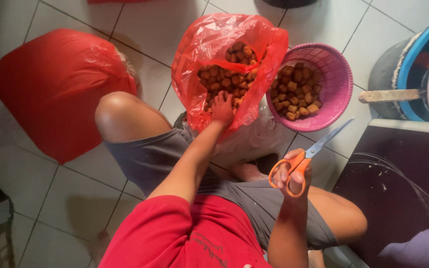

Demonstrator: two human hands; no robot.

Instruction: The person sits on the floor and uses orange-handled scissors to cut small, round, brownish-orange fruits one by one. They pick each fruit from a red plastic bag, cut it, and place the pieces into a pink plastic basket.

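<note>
far left on the tiled floor point(65, 198) i see a closed red plastic bag point(58, 89), bulging and lying flat, well apart from both hands. next to it my bare knee comes up, in grey shorts.

moving right, my left hand point(222, 108) reaches into the open red bag point(209, 44) that stands between my knees. the fingers are down among the small golden-brown fried pieces point(224, 79) inside; i cannot tell whether the grip is clenched on any of them, since the fingertips are buried in the heap.

just beside that bag, touching its edge, stands a round pink mesh basket point(341, 79), holding more of the same brown pieces point(296, 92).

below the basket my right hand point(290, 173) is raised near my lap, its grip clenched through the orange handles of a pair of scissors point(319, 146). the blades are closed and point up and to the right, toward the basket's lower rim without touching it.

far right, a blue tub point(423, 54) with a wooden handle point(391, 95) lying across it, and a dark surface point(398, 183) below.
</note>
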